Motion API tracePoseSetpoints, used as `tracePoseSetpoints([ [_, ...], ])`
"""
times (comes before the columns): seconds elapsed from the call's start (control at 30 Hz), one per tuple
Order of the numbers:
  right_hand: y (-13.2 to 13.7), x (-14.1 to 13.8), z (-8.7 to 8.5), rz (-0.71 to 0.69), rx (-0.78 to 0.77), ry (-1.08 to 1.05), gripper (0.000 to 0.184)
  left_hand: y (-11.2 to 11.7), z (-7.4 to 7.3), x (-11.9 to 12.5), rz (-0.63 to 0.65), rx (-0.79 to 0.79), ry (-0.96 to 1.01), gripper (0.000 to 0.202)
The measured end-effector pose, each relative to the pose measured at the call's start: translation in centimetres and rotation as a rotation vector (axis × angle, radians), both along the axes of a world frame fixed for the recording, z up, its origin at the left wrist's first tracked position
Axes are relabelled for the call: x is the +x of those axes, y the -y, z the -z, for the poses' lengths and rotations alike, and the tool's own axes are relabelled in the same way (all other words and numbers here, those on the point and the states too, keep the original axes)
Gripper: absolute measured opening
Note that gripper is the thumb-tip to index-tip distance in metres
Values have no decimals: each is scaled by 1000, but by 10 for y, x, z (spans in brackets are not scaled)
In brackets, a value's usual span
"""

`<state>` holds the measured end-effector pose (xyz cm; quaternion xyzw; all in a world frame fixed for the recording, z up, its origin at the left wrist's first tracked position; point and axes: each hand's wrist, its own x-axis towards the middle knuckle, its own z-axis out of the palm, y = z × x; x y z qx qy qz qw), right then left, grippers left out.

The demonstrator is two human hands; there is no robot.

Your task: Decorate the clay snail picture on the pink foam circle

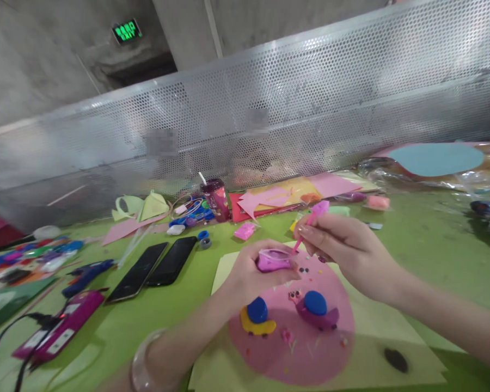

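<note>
- Two black phones (172, 262) lie left of the pink oval (288, 366).
- The left hand (247, 275), over the oval's upper left edge, curls its fingers around a purple packet (274, 262).
- A yellow snail (265, 328) lies on the oval's left half.
- A purple snail (316, 318) lies on its right half.
- The right hand (347, 245), above the oval's upper right edge, pinches a pink stick (319, 208) between closed fingertips.

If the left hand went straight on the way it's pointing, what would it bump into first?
Most likely the pink tool held in the right hand: the tool's lower end is right by the pink-purple packet in the left hand. One view leaves the depth unclear.
</note>
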<state>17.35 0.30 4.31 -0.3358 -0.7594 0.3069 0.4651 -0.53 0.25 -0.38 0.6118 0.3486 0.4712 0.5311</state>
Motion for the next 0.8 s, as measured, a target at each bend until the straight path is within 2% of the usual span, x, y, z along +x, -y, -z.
tracePoseSetpoints([
  [0.2, -1, -5, -1, -104, -334, -190, 27, 0, -2, 1, -27, 22, -39, 23],
  [0.33, -4, -9, 4, -146, -412, -186, 27, 3, -8, 4, -30, 41, -77, 21],
  [0.6, -7, -7, 12, -156, -195, 107, 30, -1, -5, 4, -27, 39, -55, 15],
  [0.7, -5, -5, 9, -127, -128, 89, 30, -1, -5, 6, -28, 13, -7, 16],
  [0.8, -4, -1, 5, -33, -42, -32, 28, 0, -5, 7, -29, -15, 25, 21],
])
